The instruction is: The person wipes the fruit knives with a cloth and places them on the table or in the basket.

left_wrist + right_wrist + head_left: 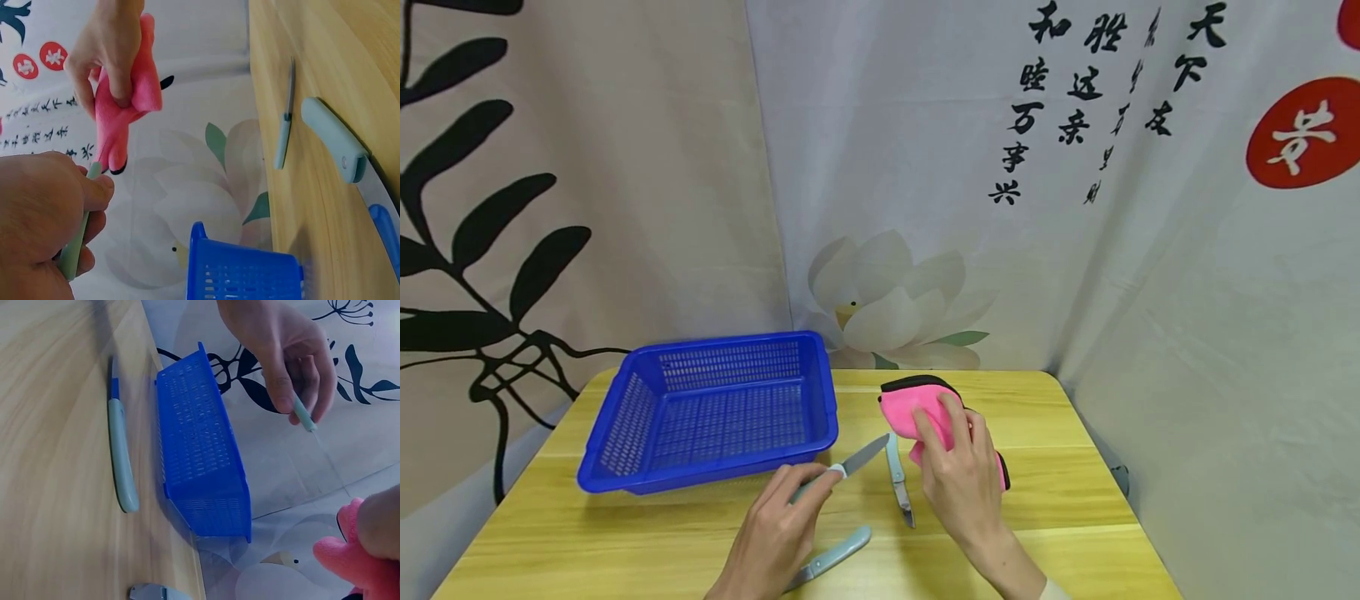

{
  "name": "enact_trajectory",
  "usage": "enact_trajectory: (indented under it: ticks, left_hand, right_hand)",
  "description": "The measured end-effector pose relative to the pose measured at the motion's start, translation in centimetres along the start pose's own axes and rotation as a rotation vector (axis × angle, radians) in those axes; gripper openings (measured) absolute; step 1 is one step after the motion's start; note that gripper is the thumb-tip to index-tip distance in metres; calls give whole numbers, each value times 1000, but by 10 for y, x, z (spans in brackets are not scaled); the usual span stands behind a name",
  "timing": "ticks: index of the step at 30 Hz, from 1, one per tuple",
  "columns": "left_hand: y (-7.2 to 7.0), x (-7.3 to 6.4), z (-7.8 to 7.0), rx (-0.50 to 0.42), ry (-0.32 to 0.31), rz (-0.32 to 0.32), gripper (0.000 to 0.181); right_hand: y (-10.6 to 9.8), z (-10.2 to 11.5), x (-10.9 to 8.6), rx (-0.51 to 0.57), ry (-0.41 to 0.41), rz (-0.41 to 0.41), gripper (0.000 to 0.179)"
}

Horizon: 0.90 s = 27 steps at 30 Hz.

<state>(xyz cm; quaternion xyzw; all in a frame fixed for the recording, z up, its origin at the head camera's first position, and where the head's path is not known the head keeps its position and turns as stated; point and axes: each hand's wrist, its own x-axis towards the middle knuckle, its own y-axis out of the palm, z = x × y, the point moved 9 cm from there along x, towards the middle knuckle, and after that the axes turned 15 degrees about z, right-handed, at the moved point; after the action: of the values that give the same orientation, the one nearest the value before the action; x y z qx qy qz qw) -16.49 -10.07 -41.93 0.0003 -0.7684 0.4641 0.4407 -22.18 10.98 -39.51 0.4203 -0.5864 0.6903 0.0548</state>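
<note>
My left hand (782, 525) grips the pale green handle of a small knife (867, 454), its blade pointing up and right toward the cloth. In my right hand (962, 475) is a bunched pink cloth (917, 408) with black edging, pinched between fingers and thumb above the table. The left wrist view shows the knife handle (78, 240) in my curled fingers and the pink cloth (147, 78) just beyond. Two more knives lie on the table: one folding knife (898, 479) between my hands, another knife (842, 550) near the front, partly behind my left hand.
A blue plastic basket (707, 479) with perforated walls stands at the table's left. The wooden table (1060, 542) reaches back to a hanging curtain (910, 167) printed with writing, a flower and dark leaves.
</note>
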Motion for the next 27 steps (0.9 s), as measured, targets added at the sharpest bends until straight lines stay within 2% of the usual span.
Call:
enact_trajectory:
  ticks: [6,9,14,20,23,27]
  left_hand:
    - [2,0,3,16,-28,28,49]
    - [4,0,3,21,-35,45,52]
    - [6,1,2,23,-30,53,53]
    - [8,2,-1,27,-16,75,32]
    - [7,2,-1,37,-14,80,40]
    - [3,3,-4,54,14,41,49]
  right_hand:
    - [-9,4,-2,38,-4,-7,47]
    - [-13,14,-3,61,-38,-20,45]
    - [-13,34,-8,45,-98,-43,32]
    - [-4,53,-13,-9,-160,-20,35]
    - [-2,58,-14,-21,-183,-18,36]
    - [-1,61,-15,-23,-190,-17,37]
